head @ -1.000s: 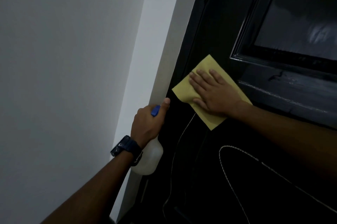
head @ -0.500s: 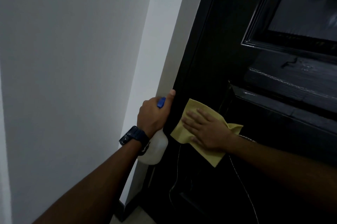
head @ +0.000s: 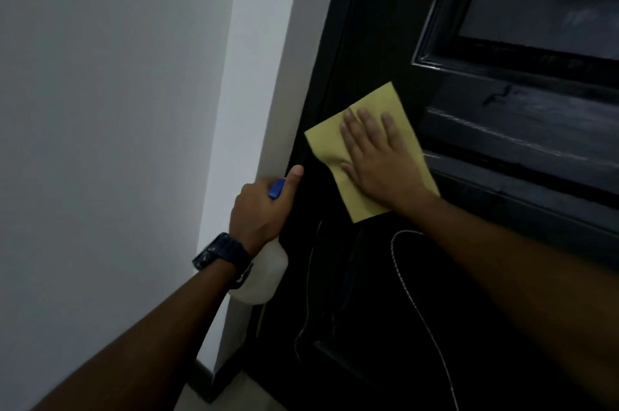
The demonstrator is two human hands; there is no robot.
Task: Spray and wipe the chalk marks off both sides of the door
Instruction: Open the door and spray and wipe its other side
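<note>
Pale grey wall (head: pixel 100 109) across the whole left half, then a lighter door frame (head: pixel 268 75) running up beside it. Right of that, the black door (head: pixel 385 25), glossy, with a sunken panel (head: pixel 536 2) at the upper right and a ledge of moulding below it.

Lower down on the door face, two chalk marks: a dotted white loop (head: pixel 392 250) curving away toward the bottom edge, and a thinner line (head: pixel 311 263) nearer the hinge side, running roughly up and down.

Above both, a yellow cloth (head: pixel 375 102) spread flat on the door, tilted like a diamond. On top of it the right hand (head: pixel 378 159), fingers straight and slightly spread, palm pressing the cloth to the wood, fingertips pointing up and a little left.

Beside the door's edge, the left hand (head: pixel 258 213), fingers wrapped round the neck of a white spray bottle (head: pixel 264 280), thumb straight up and touching the edge, blue trigger (head: pixel 277 189) just showing. Dark watch (head: pixel 221 255) on that wrist.

Judging by the layout: chalk directly below the cloth, on the wrist side of the right hand, long axes near vertical. Right hand clearly the nearer one, so probably a downward drag along the lines, heel of the palm leading. Far side of the door out of sight.
</note>
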